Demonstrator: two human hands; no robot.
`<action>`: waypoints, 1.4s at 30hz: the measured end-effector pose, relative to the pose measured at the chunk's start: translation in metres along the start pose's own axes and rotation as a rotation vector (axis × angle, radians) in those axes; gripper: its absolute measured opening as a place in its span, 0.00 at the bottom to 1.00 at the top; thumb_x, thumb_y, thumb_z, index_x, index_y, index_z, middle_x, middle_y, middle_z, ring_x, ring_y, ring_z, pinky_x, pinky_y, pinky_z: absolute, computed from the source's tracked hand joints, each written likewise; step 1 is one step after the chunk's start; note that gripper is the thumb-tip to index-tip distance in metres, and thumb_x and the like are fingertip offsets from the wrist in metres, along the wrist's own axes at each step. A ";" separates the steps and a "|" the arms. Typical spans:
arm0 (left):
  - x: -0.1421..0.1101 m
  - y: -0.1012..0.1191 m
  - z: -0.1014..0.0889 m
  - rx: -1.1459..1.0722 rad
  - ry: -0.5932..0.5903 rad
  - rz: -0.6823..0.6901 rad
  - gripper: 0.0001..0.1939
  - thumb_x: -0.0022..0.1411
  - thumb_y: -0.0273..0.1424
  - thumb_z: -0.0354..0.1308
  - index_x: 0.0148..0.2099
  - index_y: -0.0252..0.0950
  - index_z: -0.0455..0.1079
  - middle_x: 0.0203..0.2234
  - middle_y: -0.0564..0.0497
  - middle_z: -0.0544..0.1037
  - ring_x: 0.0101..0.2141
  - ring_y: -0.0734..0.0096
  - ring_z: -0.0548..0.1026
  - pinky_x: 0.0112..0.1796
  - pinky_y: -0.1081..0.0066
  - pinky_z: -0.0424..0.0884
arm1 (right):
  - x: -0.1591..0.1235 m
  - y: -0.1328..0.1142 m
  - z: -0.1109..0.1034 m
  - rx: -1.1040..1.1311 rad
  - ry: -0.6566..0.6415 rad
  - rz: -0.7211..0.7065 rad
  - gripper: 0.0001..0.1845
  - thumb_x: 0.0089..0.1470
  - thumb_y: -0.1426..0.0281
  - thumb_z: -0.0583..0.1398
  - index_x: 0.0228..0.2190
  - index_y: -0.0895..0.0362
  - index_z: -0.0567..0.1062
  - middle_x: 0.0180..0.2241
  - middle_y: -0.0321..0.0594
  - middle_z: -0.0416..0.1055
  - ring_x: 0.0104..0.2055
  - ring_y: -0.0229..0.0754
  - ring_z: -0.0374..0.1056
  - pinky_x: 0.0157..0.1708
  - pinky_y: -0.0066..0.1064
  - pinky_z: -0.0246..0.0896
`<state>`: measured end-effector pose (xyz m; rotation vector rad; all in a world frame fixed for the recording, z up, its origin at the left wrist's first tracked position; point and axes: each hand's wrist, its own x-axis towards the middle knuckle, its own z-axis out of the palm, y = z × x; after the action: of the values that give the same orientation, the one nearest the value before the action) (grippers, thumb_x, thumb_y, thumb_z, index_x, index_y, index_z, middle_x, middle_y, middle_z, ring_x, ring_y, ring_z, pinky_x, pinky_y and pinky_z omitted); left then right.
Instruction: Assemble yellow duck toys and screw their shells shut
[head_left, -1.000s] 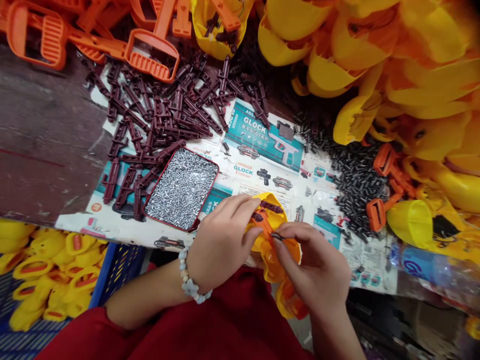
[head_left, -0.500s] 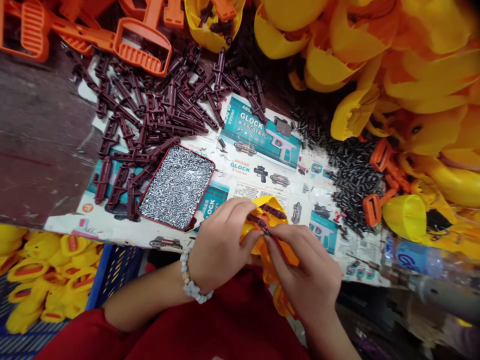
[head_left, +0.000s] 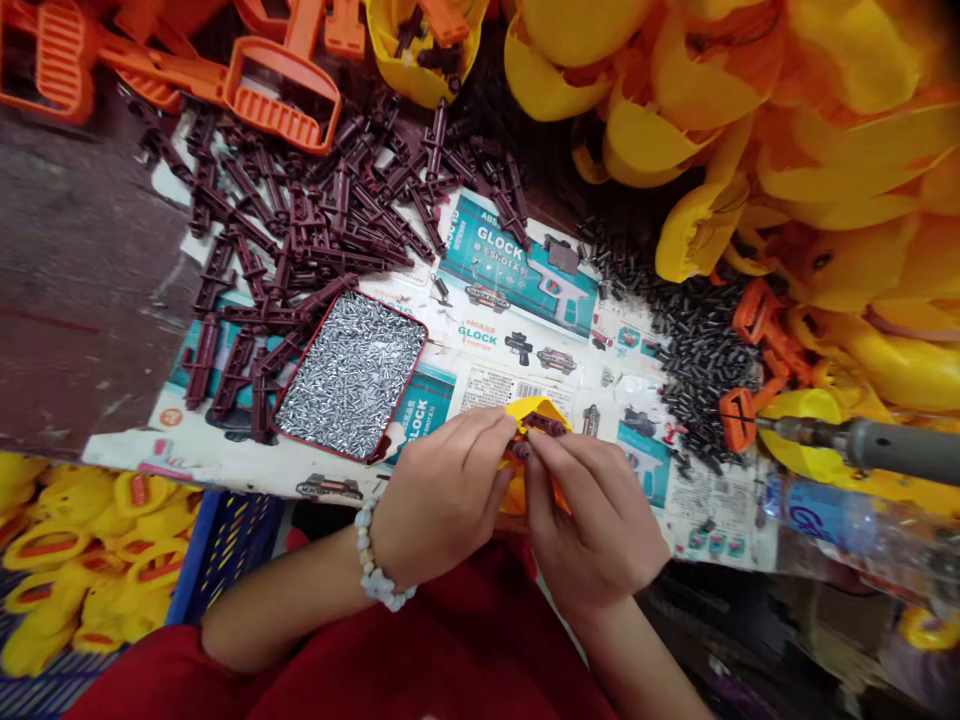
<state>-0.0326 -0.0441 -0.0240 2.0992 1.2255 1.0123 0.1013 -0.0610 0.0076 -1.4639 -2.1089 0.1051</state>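
Near the table's front edge, my left hand is closed round a yellow plastic shell with orange pieces inside. A dark maroon plastic part sits in the shell. My right hand has its thumb and fingers pinched on the maroon part's near end, at the shell's opening. Whether a small pin is also between those fingertips is hidden. Left of my hands lies a red-rimmed tray full of small silver screws.
Maroon parts are heaped behind the tray, below orange handles. Small dark metal pieces lie to the right. Yellow shells crowd the back right. A grey power screwdriver juts in from the right. A blue crate stands lower left.
My right fingertips have moved from holding a small dark pin at the maroon part to pressing on that part. The grey screwdriver at the right has swung upward over the table.
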 end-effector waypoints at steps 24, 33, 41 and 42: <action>0.028 -0.003 -0.068 -0.506 -0.266 -0.168 0.04 0.53 0.21 0.61 0.31 0.35 0.74 0.38 0.50 0.79 0.39 0.73 0.77 0.43 0.78 0.69 | 0.024 0.010 -0.045 0.389 -0.438 -0.006 0.19 0.61 0.72 0.54 0.53 0.55 0.60 0.50 0.36 0.61 0.51 0.34 0.60 0.52 0.17 0.52; 0.032 -0.008 -0.062 -0.494 -0.306 -0.139 0.03 0.51 0.21 0.64 0.29 0.33 0.75 0.35 0.50 0.80 0.36 0.73 0.78 0.40 0.78 0.70 | 0.025 0.011 -0.042 0.304 -0.472 -0.061 0.19 0.62 0.72 0.50 0.55 0.57 0.58 0.51 0.38 0.61 0.51 0.36 0.60 0.52 0.22 0.57; 0.032 -0.006 -0.060 -0.443 -0.330 -0.126 0.04 0.53 0.22 0.59 0.29 0.33 0.74 0.33 0.50 0.80 0.36 0.71 0.78 0.40 0.76 0.70 | 0.022 0.009 -0.040 0.281 -0.473 -0.069 0.19 0.63 0.72 0.50 0.55 0.58 0.58 0.51 0.40 0.61 0.51 0.37 0.61 0.53 0.24 0.58; 0.032 -0.006 -0.060 -0.445 -0.329 -0.136 0.05 0.53 0.21 0.59 0.29 0.34 0.74 0.33 0.50 0.80 0.36 0.71 0.77 0.40 0.75 0.70 | 0.023 0.009 -0.041 0.291 -0.475 -0.078 0.19 0.63 0.73 0.49 0.55 0.58 0.58 0.51 0.40 0.61 0.51 0.38 0.61 0.53 0.25 0.58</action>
<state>-0.0733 -0.0099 0.0181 1.7237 0.8715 0.7556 0.1228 -0.0475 0.0478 -1.2675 -2.3855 0.7629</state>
